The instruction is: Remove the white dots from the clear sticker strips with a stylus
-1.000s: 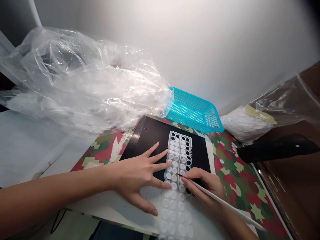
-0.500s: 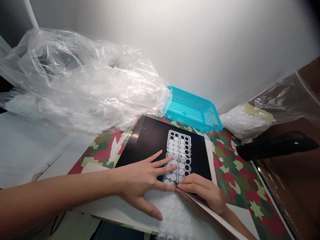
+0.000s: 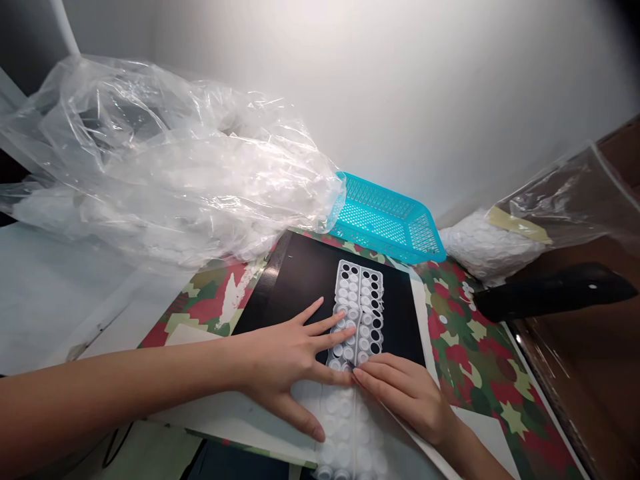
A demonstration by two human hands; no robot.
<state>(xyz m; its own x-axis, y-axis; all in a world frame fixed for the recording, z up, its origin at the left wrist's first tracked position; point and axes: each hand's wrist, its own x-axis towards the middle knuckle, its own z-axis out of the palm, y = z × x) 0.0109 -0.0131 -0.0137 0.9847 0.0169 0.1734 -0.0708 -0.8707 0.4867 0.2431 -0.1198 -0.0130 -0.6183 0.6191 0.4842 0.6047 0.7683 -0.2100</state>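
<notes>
ok so the plastic strip (image 3: 361, 308) of little round cups (image 3: 367, 320) lies lengthwise in front of the person, far end on a black board (image 3: 300, 280), near end running off the board and looking pretty hazy. the left grip (image 3: 285, 353) is open and flat, fingers spread wide, a few fingertips over the strip's left-hand columns and the thumb out by its left edge. the right grip (image 3: 407, 393) is on the other side, closed around a thin stick (image 3: 425, 445) with a pale shaft poking out on the near side of the hand. its fingertips sit over the strip, close to the seam between the two halves, with the left index fingertip just beside them. can't really make out the stick's tip, it's mostly hidden there. most cups look white, but the far end and the right-hand column show dark circles. the table (image 3: 460, 340) has a blotchy red and green pattern. behind the board there's a blue basket (image 3: 425, 237), a big clear bag (image 3: 215, 180) overlapping its left end, and a smaller bag (image 3: 493, 250) of white stuff beside its right end. a long black thing (image 3: 555, 290) lies further right.
</notes>
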